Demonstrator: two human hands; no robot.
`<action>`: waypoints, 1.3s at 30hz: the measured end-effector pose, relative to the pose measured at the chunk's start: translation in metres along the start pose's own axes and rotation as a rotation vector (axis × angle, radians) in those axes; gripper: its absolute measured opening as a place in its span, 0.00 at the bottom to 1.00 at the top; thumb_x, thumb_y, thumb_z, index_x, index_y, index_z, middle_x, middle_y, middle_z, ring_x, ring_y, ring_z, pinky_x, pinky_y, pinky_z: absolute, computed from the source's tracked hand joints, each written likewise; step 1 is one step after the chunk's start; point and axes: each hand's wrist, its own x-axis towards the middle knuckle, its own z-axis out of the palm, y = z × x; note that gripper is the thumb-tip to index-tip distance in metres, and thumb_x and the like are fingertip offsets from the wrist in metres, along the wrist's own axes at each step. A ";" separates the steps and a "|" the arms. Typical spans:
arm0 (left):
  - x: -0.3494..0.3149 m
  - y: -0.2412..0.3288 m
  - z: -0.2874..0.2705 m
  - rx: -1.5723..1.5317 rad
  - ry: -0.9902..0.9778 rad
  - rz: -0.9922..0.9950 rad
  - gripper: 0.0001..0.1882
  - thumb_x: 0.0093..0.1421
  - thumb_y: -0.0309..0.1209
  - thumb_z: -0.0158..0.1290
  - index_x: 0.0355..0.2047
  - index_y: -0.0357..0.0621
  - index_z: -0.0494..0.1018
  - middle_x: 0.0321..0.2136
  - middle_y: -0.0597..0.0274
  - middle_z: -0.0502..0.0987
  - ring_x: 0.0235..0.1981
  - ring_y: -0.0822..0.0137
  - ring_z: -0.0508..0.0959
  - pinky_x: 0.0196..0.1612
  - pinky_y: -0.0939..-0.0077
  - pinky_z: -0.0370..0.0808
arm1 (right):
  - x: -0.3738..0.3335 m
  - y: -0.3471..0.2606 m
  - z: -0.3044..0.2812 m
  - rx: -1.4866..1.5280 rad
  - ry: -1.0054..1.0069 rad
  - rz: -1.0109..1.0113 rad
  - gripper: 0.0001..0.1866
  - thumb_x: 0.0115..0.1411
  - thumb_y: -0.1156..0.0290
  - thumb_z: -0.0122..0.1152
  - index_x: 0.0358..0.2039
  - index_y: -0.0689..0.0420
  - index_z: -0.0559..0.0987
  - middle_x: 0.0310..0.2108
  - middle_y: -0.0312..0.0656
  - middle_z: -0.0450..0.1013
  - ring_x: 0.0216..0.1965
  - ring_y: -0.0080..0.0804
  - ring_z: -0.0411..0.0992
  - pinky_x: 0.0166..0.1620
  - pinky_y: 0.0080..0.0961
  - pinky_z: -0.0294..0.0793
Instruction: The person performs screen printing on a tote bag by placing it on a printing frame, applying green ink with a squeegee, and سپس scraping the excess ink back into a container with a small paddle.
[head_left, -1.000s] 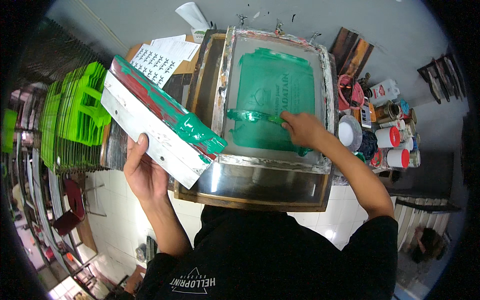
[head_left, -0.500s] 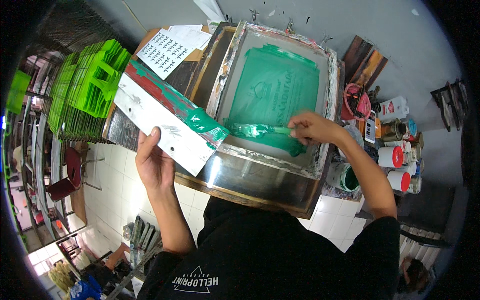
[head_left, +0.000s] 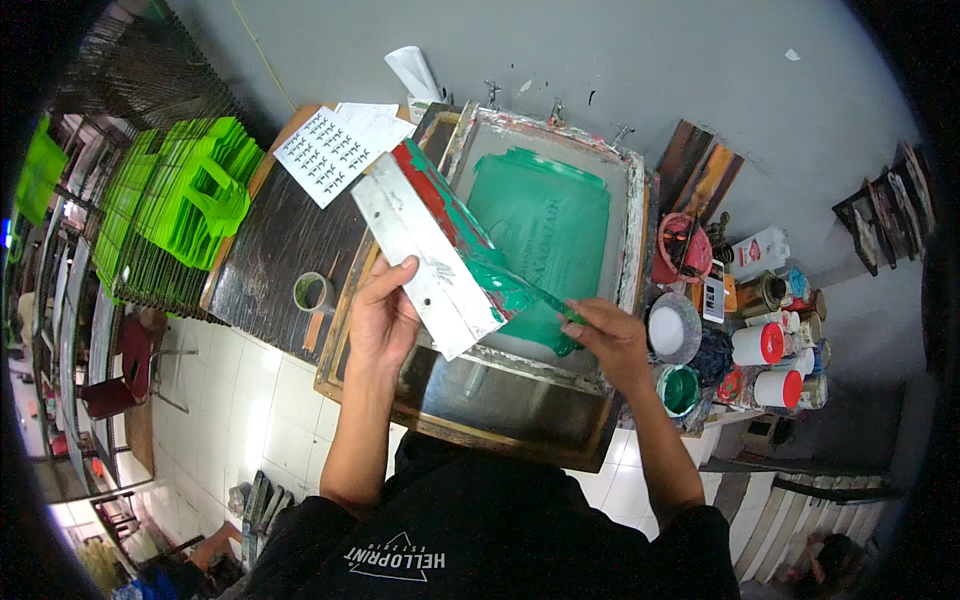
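Observation:
My left hand (head_left: 384, 312) grips a screen-printing squeegee (head_left: 422, 262) by its pale metal holder, tilted over the left side of the screen. Its red blade is smeared with green ink. In my right hand (head_left: 610, 342) is an ink-coated spatula (head_left: 543, 297), fingers closed round its handle. The spatula's blade reaches the squeegee's lower right end and appears to touch the inky blade edge. Beneath both lies a wooden-framed printing screen (head_left: 636, 215), its mesh covered with a green ink patch (head_left: 545, 235) through which a printed design shows.
Green bags (head_left: 195, 185) hang on a wire rack at the left. A small cup (head_left: 312, 292) and printed paper sheets (head_left: 330, 155) lie on the dark table. To the right stand an open green ink pot (head_left: 679, 388), a pink basket (head_left: 684, 246) and several red-lidded jars (head_left: 758, 344).
The squeegee has moved right, over the screen's left edge. My right hand has lifted the spatula off the mesh to the squeegee's end. The view has shifted, and the cup now shows.

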 end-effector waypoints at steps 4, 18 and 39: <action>0.013 -0.004 0.008 -0.054 -0.080 -0.106 0.25 0.61 0.20 0.51 0.60 0.31 0.62 0.52 0.45 0.75 0.52 0.57 0.79 0.59 0.60 0.75 | -0.009 0.003 -0.002 -0.072 0.101 -0.089 0.21 0.52 0.84 0.69 0.48 0.56 0.82 0.42 0.46 0.79 0.42 0.32 0.77 0.43 0.23 0.75; 0.026 0.003 0.003 -0.103 -0.198 -0.173 0.28 0.61 0.20 0.51 0.61 0.32 0.60 0.53 0.47 0.75 0.52 0.57 0.79 0.59 0.60 0.75 | -0.033 -0.028 -0.060 -0.320 0.066 -0.026 0.16 0.52 0.83 0.67 0.42 0.61 0.84 0.38 0.47 0.79 0.39 0.37 0.76 0.43 0.28 0.74; 0.006 0.071 -0.027 0.044 -0.056 0.078 0.27 0.60 0.19 0.51 0.60 0.28 0.61 0.53 0.43 0.74 0.52 0.57 0.78 0.59 0.61 0.75 | 0.193 -0.010 -0.092 -1.983 -0.156 -0.200 0.07 0.53 0.69 0.57 0.21 0.51 0.82 0.25 0.43 0.78 0.33 0.37 0.77 0.41 0.34 0.69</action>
